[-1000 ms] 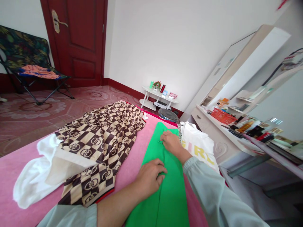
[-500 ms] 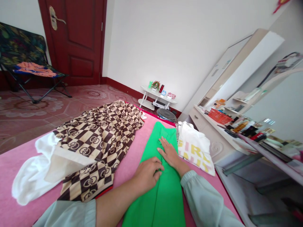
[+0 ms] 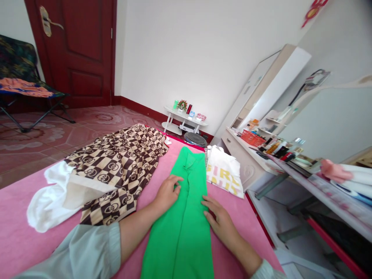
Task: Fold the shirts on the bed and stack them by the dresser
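Observation:
A long green garment [image 3: 193,217] lies folded into a narrow strip, with a small fold near its far end and a crease running down its middle. My left hand [image 3: 168,192] rests on its left edge, fingers loosely bent and apart, gripping nothing. At the right edge, my right hand [image 3: 219,217] touches the cloth with outstretched fingertips. Left of the green garment is a brown-and-beige checked garment [image 3: 116,162] with white cloth [image 3: 43,205] at its near end. A folded white T-shirt [image 3: 223,166] with pastel lettering lies to the right.
Everything lies on a pink bedspread [image 3: 232,259]. A dressing table [image 3: 276,161] with bottles and a red basket [image 3: 252,138] stands along the right. Beyond the bed are a small white shelf [image 3: 186,115], a door [image 3: 84,50] and a folding chair [image 3: 26,93].
My right hand has moved off the middle of the green garment to its right edge, nearer to me. My left hand has shifted to the left edge. The view has turned right.

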Available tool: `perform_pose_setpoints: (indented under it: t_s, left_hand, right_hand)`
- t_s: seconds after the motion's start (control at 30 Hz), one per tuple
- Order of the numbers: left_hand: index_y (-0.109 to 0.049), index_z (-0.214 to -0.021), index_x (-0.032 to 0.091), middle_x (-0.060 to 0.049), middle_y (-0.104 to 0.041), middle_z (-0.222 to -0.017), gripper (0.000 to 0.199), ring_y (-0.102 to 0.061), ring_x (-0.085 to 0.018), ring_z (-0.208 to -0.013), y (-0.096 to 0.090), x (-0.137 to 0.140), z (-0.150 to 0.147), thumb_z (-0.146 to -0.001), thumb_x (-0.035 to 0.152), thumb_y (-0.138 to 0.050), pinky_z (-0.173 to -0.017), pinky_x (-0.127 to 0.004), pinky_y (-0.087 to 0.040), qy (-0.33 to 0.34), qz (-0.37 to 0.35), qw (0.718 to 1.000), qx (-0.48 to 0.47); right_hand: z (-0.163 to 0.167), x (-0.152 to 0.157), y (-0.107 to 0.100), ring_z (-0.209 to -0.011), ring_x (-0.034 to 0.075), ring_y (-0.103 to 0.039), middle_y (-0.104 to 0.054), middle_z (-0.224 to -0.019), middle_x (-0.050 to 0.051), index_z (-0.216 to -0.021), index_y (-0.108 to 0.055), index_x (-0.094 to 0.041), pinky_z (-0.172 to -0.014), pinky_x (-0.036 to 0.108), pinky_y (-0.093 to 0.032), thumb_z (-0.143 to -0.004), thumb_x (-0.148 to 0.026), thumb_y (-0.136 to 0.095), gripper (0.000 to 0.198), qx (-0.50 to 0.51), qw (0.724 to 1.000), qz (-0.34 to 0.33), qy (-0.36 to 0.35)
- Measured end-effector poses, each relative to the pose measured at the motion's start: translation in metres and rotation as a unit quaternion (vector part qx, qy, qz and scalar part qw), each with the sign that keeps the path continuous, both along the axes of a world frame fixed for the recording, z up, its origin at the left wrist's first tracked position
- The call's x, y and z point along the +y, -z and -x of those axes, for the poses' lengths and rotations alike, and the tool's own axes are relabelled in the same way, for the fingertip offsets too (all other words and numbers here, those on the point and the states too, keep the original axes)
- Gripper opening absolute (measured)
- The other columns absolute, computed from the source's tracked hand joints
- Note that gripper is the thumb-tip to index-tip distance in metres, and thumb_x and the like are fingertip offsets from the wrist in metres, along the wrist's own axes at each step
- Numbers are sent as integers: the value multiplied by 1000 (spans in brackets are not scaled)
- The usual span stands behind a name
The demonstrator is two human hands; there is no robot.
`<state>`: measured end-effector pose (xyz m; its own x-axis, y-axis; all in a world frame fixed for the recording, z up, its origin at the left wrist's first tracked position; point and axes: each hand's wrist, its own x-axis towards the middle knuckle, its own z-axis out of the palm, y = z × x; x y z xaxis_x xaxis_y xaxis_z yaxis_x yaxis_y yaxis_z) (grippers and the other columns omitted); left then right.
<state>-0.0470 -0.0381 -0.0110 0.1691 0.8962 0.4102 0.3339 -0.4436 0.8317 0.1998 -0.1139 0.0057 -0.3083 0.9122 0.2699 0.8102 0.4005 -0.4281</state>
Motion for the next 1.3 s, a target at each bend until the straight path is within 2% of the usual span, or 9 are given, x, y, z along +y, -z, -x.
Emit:
perform_pose_setpoints:
  t_s: [0.13,0.23,0.33,0.43,0.53,0.67,0.83,1.13,1.3]
  left_hand:
    - [-55,-121,15,-9,-60,-113,44,-61,-16,-85,-5,14,-6,-78,10,-54,-87,-29,-48,-26,14,997,72]
    - [-48,-129,14,-11,-57,-123,50,-62,-17,-89,-16,36,-13,-80,14,-56,-90,-30,-46,-56,30,989,130]
    - [-47,-132,15,-11,-55,-129,53,-60,-18,-97,-24,62,-23,-80,17,-58,-91,-29,-44,-82,37,984,156]
    - [-53,-128,19,-7,-63,-119,51,-62,-18,-95,-23,81,-32,-78,23,-64,-84,-27,-45,-108,52,978,170]
    - [-65,-110,25,-1,-70,-102,34,-62,-17,-89,-16,89,-38,-77,34,-67,-76,-25,-44,-127,64,973,183]
    - [-69,-94,27,1,-71,-91,21,-62,-17,-85,-9,93,-42,-79,41,-65,-71,-25,-42,-143,78,968,189]
    - [-65,-88,23,-1,-69,-83,16,-63,-18,-80,-10,94,-41,-80,36,-61,-67,-25,-41,-171,75,956,225]
    - [-61,-103,21,-8,-69,-88,21,-66,-24,-84,-28,76,-37,-85,26,-51,-72,-31,-46,-170,45,904,390]
    - [-65,-98,19,-11,-70,-86,25,-67,-26,-83,-37,70,-35,-89,17,-42,-69,-33,-48,-129,14,896,425]
  right_hand:
    - [11,35,-12,-115,23,-56,-63,-122,9,-109,-67,-22,-102,43,-41,-84,-25,-50,30,24,999,-43,22]
    - [24,83,-16,-116,22,-55,-63,-121,10,-112,-65,-18,-103,41,-40,-83,-25,-51,32,71,993,-80,50]
    - [38,136,-15,-112,20,-57,-62,-121,10,-111,-64,-17,-100,36,-42,-82,-22,-52,32,117,985,-70,105]
    - [47,181,-8,-102,18,-62,-53,-131,12,-110,-65,-16,-96,33,-45,-80,-18,-52,33,138,978,-50,149]
    - [52,207,5,-90,16,-65,-47,-137,13,-109,-67,-18,-93,34,-47,-79,-19,-55,33,138,977,-28,161]
    - [55,215,18,-106,19,-59,-44,-139,8,-111,-68,-26,-101,37,-40,-82,-26,-54,32,110,980,-11,168]
    - [59,211,19,-129,24,-41,-42,-140,12,-120,-63,-22,-108,38,-31,-86,-30,-50,37,29,979,-34,199]
    - [63,211,21,-121,25,-48,-51,-133,13,-115,-67,-17,-103,36,-34,-89,-30,-48,35,-33,971,-66,229]
    - [63,212,21,-117,25,-50,-54,-130,12,-115,-68,-18,-101,35,-36,-89,-32,-48,35,-39,969,-71,232]
